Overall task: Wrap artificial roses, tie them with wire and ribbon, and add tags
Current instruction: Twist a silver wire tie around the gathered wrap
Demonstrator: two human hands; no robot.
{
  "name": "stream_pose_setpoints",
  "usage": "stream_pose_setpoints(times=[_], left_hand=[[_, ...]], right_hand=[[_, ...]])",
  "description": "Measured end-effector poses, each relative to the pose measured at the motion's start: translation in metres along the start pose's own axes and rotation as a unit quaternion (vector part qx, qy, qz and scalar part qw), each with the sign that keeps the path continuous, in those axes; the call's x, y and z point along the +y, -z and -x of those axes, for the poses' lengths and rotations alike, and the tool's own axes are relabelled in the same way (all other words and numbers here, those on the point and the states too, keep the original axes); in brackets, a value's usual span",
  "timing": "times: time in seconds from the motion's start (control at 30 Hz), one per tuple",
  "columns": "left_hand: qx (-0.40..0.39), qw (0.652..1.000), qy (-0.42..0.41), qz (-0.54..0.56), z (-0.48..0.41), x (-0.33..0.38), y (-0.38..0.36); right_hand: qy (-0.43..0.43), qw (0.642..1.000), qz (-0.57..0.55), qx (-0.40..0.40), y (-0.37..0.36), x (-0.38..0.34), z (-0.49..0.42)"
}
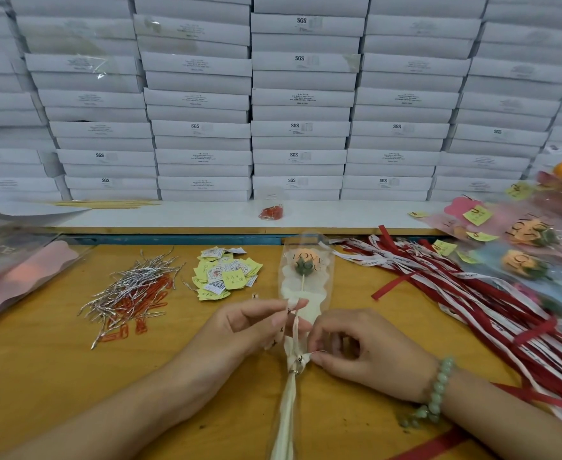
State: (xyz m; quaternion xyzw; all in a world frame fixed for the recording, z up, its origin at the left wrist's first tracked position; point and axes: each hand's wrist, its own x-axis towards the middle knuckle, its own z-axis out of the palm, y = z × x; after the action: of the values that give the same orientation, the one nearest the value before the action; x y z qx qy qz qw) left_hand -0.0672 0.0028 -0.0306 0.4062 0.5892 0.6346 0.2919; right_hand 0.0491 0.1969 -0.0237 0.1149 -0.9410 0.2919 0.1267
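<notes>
Wrapped rose (302,265) flat on the wooden table (57,376), mid-frame, bloom pointing away, stem end toward the camera and cut off at the lower edge. "LOVE YOU" printed on the clear sleeve over the bloom. One pale ribbon (295,330) with small dark lettering, too small to read, looped round the gathered neck of the sleeve. Left hand (239,323) pinching the ribbon's upper end between thumb and forefinger; right hand (362,353) pinching the other end just beside the neck, a green bead bracelet (439,386) on its wrist.

"SGS" legible on many of the stacked white boxes (301,127) behind; other box print blurred. "LOVE" again on finished roses (525,234) at far right, three blooms made out, the pile partly out of frame.

One heap of silver wire ties (133,277) over red clips (146,303), one heap of yellow and white tags (226,273) with unreadable writing, one spread of spare ribbons (472,293), red and white.
</notes>
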Motion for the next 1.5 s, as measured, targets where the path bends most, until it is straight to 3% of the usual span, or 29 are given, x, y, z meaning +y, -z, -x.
stream_pose_setpoints(times=[0.33,0.47,0.7,0.93,1.2,1.5], left_hand=[[-0.025,0.996,-0.04,0.075,-0.001,0.004,0.002],[0.011,0.997,-0.042,0.063,-0.002,0.001,-0.001],[0.008,0.999,-0.004,-0.041,-0.003,-0.004,-0.008],[0.002,0.985,-0.006,-0.171,-0.003,-0.01,-0.013],[-0.024,0.975,-0.004,-0.22,-0.001,-0.003,-0.016],[-0.044,0.98,0.0,-0.196,0.002,0.003,-0.015]], right_hand=[[0.0,1.0,0.004,-0.001,-0.002,0.001,0.0],[0.002,1.0,-0.003,0.013,-0.002,0.001,0.0],[-0.034,0.991,-0.119,0.051,-0.002,0.003,-0.001],[-0.081,0.951,-0.292,0.057,-0.003,-0.001,-0.002],[-0.057,0.959,-0.249,0.12,-0.006,-0.013,-0.003],[-0.016,0.975,-0.15,0.164,-0.011,-0.021,-0.003]])
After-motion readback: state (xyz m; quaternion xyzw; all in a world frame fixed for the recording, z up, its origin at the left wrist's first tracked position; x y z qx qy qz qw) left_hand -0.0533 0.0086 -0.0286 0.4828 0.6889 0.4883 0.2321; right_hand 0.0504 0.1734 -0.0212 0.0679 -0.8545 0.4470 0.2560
